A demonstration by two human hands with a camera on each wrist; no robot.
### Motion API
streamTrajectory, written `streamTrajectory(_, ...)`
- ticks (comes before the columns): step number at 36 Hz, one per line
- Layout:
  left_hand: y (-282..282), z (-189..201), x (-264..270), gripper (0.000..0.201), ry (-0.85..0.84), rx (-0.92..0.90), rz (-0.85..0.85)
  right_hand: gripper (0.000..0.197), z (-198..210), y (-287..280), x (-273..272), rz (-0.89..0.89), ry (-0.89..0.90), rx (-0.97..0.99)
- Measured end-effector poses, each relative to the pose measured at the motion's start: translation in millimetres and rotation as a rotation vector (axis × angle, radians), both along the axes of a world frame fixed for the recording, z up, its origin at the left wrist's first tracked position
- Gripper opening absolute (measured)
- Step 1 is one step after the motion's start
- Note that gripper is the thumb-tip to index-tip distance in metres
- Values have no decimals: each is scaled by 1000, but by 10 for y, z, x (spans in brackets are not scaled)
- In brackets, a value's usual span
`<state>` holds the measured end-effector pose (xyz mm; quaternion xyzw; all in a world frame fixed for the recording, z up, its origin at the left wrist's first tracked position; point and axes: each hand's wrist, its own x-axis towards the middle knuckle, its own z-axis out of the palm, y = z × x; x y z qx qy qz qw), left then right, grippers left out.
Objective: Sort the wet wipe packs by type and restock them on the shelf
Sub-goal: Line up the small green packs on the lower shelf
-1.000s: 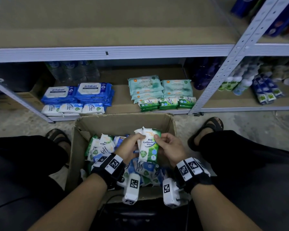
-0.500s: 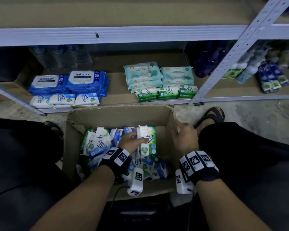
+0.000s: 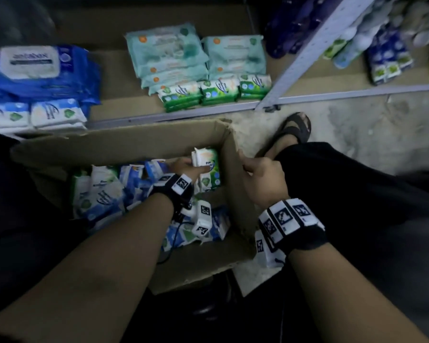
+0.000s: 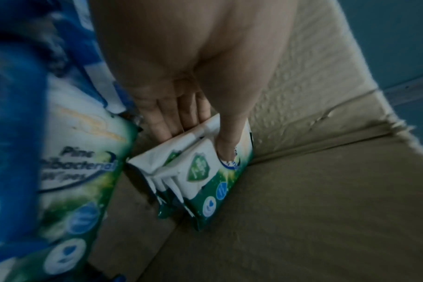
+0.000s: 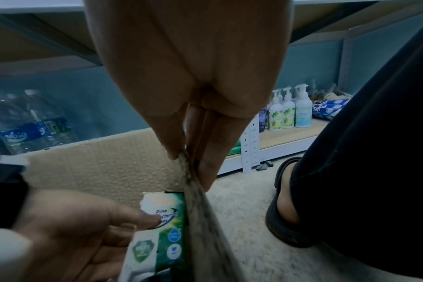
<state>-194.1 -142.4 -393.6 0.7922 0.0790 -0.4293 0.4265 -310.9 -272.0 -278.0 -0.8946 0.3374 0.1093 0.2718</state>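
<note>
Left hand grips green pine antibacterial wipe packs in the cardboard box's far-right corner; right hand pinches its right wall.

Inside the cardboard box, loose wipe packs are crowding the left and middle, while bare cardboard floor is showing along the right wall. The left hand is gripping green packs upright there, filling that corner. The right hand is pinching the right wall's rim, taking up that edge. On the shelf, an open strip of board is lying between the blue stacks and the teal stacks, and the upright post is slanting across the right end.
</note>
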Motion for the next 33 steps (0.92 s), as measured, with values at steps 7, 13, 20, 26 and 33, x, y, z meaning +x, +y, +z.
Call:
streamTrajectory(7, -141, -251, 67, 36, 69, -72, 4, 35, 31, -20, -13, -3, 4, 11)
streamTrajectory(13, -71, -626, 5, 58, 228, -271, 215, 40, -2, -37, -35, -29, -40, 43)
streamTrajectory(20, -111, -406, -47, 38, 193, -253, 164, 44, -41, -56, -57, -25, -43, 35)
streamTrajectory(26, -17, -259, -42, 40, 110, -171, 42, 45, -53, 26, -71, -47, -48, 17)
streamTrajectory(33, 365, 107, 19, 36, -94, -123, -64, 52, 85, 198, -92, -3, -20, -75)
